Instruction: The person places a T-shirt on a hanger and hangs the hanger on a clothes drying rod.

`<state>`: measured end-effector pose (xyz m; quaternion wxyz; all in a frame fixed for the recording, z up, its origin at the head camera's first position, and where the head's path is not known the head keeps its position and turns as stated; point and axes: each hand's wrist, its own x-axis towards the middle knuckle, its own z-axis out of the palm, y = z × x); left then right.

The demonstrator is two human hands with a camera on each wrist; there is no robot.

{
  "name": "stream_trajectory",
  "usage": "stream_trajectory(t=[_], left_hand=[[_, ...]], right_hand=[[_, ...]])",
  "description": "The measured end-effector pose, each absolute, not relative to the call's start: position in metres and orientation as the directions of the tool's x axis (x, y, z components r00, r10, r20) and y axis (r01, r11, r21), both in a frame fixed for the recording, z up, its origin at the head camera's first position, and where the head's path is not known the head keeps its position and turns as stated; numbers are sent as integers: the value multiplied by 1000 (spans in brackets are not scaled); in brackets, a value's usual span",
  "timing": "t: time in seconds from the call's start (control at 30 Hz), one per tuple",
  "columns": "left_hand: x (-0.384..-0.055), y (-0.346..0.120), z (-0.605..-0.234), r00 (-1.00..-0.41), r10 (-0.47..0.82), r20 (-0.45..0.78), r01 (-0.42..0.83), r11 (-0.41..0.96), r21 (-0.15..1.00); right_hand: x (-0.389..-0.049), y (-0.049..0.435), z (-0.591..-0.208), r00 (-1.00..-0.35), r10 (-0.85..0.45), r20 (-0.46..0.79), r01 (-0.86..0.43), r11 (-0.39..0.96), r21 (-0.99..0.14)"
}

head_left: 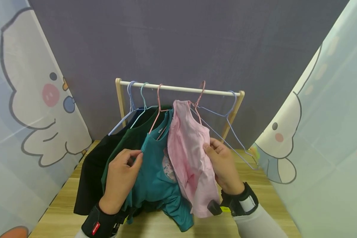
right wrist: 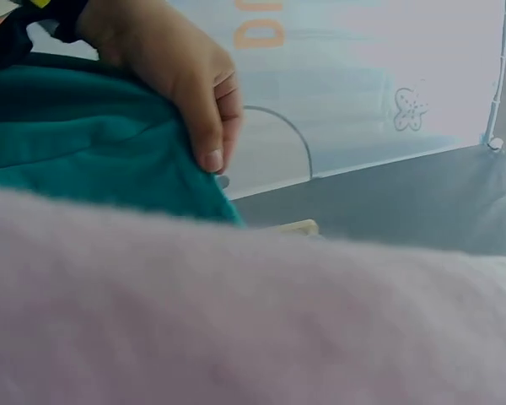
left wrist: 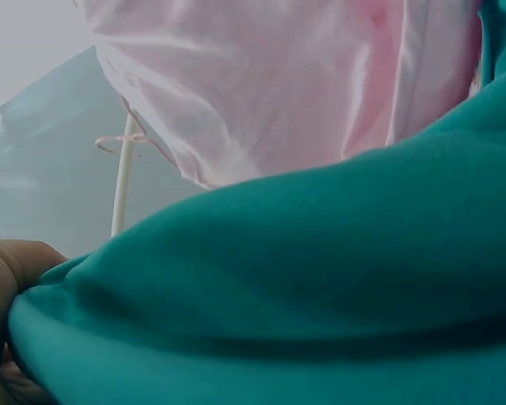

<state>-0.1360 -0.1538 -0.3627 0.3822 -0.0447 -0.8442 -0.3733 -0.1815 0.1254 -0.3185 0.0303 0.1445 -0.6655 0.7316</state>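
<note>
A teal T-shirt (head_left: 151, 165) with a printed picture hangs from a pink hanger (head_left: 158, 109) on the rail. My left hand (head_left: 120, 175) pinches its shoulder edge between thumb and finger, and in the right wrist view that pinched teal cloth (right wrist: 93, 143) is drawn out taut. To its right, a pink top (head_left: 188, 138) is on a second pink hanger (head_left: 200, 96), turned partly sideways and overlapping the teal shirt. My right hand (head_left: 223, 162) holds the pink top's side edge, thumb in front. Pink cloth (right wrist: 236, 312) covers the lower right wrist view.
A white rail (head_left: 178, 88) on wooden posts carries the hangers. Left of the teal shirt hang a dark green garment (head_left: 131, 138) and a black garment (head_left: 95, 172). At the right end a bare blue hanger (head_left: 233, 125) tilts downward. Printed panels flank the wooden tabletop (head_left: 59, 218).
</note>
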Motion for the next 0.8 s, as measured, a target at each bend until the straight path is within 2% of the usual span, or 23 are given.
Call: stream_trajectory(t=[0.2,0.43,0.6,0.8], left_hand=[[-136,-154,-363,-700,-208,683,366,716,594],[-135,-153,-362,-697,-211,686,364,720,591],[-134,-150,-362,-697,-213,685,362,720,592],[-135,-152,-363,-703,-219,677,358,713,603]], right_hand=[[-183,122,-326,-952,-156,265,-250,-109,-962],[-185,123,-331,-963,-153,222,-213,-71,-974],[-185,118,-339,-967,-181,181,-159,-128,-979],[-182,115,-348,-960,-204,193,-154,-192,-969]])
